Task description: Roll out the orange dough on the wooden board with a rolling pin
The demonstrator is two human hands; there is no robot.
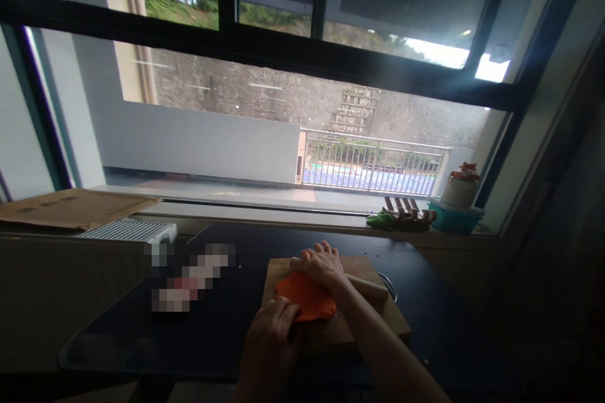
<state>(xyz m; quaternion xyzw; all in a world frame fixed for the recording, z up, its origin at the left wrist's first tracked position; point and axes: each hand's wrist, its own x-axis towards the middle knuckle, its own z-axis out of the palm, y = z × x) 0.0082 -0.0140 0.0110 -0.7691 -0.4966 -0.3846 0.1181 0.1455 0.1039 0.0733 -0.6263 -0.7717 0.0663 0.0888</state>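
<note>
A flattened piece of orange dough (pixel 309 297) with an uneven edge lies on a wooden board (pixel 373 334). My left hand (pixel 274 327) has its bent fingers closed on the dough's near left edge; the thumb is mostly hidden. Along the dough's far side, slanting down to the right, lies a pale rolling pin (pixel 366 286). My right hand (pixel 324 264) rests across the pin's left part, its fingers stretched forward and slightly apart. That hand and forearm cover the middle of the pin and part of the dough's right edge.
The board lies on a dark table (pixel 212 340), with a metal handle (pixel 388 286) at its right. A blurred-out item (pixel 191 280) is on the left. On the sill are a green object (pixel 380 220), a brown rack-like object (pixel 409 214) and a teal box (pixel 456 217). Cardboard (pixel 70 208) lies at left.
</note>
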